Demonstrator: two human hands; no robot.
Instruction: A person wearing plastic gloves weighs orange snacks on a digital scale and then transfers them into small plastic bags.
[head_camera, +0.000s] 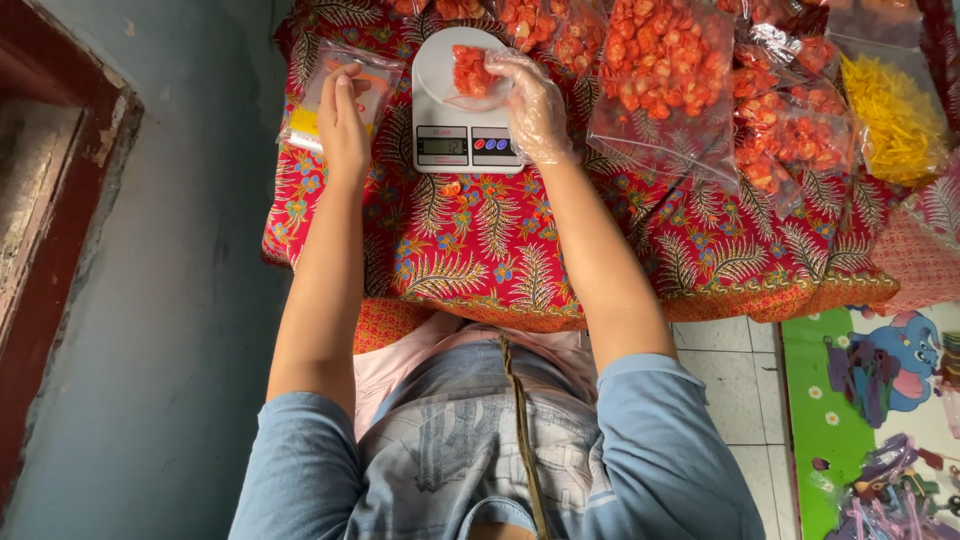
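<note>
While the right hand (535, 105), sheathed in a thin clear plastic glove, curls its grip loosely around a small clear bag of orange-red snacks (470, 70) on the white kitchen scale (450, 110), the bare left hand (343, 115) lies flat, fingers together, on a stack of empty clear pouches (350, 90). Crinkly filled bags (665, 75) crowd the bench's red fern-print cloth (520, 260).

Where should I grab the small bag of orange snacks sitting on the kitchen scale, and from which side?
Probably pinch the bag of orange snacks by its loose clear top edge, coming from the right, where the gloved right hand already touches it. The filled part lies heaped on the white scale; the left hand rests on the stack of empty bags alongside.
</note>
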